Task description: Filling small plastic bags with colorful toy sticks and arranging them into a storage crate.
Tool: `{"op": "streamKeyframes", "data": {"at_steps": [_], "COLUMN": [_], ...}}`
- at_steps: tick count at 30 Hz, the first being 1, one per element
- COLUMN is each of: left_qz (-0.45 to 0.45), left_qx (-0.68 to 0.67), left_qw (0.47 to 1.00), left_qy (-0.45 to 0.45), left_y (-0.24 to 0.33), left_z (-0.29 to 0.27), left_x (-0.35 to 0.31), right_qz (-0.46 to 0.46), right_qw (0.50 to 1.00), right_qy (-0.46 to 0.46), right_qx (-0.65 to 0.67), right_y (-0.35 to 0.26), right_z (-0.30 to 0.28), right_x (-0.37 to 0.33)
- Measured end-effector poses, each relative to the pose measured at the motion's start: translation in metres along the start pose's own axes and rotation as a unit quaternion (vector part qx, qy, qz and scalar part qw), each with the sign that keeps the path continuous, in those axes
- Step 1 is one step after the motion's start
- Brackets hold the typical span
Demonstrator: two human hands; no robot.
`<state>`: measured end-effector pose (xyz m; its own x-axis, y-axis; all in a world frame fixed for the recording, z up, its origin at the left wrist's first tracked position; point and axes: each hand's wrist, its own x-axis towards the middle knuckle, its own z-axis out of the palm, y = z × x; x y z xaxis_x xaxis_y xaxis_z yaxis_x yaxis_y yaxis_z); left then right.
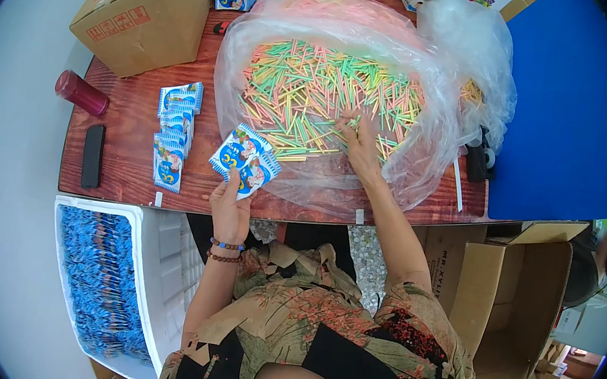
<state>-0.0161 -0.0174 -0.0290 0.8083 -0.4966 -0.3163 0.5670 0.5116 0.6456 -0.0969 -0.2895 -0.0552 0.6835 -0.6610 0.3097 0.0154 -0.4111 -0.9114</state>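
Note:
My left hand (229, 207) is closed on a couple of blue-and-white packets (240, 154), fanned over each other above the table's front edge. A large clear plastic bag (414, 168) lies spread open, filled with short thin coloured sticks (307, 89) in pink, yellow and green. Inside the bag's mouth, my right hand (362, 150) reaches in among the sticks. Its fingers are pinched together at the near side of the pile, with a few sticks seemingly between them. Exactly how many is too small to tell.
Left of the bag lies an overlapping row of packets (173, 133). Beyond are a cardboard box (147, 14), a red cylinder (82, 93) and a black case (93, 156). A white foam box (140, 246) of packets stands below left; an open carton (521, 312) below right. A tape dispenser (480, 161) sits right.

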Motion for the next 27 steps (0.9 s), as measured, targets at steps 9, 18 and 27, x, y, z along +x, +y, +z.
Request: {"op": "streamKeyframes", "data": {"at_steps": [9, 18, 27], "left_qz": [0.005, -0.005, 0.011], "left_qx": [0.026, 0.015, -0.050], "left_qw": [1.000, 1.000, 0.999], "left_qy": [0.017, 0.015, 0.011], "left_y": [0.004, 0.001, -0.002], "left_z": [0.002, 0.006, 0.024], "left_x": [-0.004, -0.003, -0.001], "right_qz": [0.022, 0.080, 0.065], "right_qw": [0.991, 0.974, 0.827], "right_qy": [-0.041, 0.015, 0.025], "right_qx": [-0.128, 0.212, 0.558], "right_y": [-0.007, 0.002, -0.113], "right_z": [-0.007, -0.010, 0.042], "right_x": [-0.002, 0.017, 0.006]}}
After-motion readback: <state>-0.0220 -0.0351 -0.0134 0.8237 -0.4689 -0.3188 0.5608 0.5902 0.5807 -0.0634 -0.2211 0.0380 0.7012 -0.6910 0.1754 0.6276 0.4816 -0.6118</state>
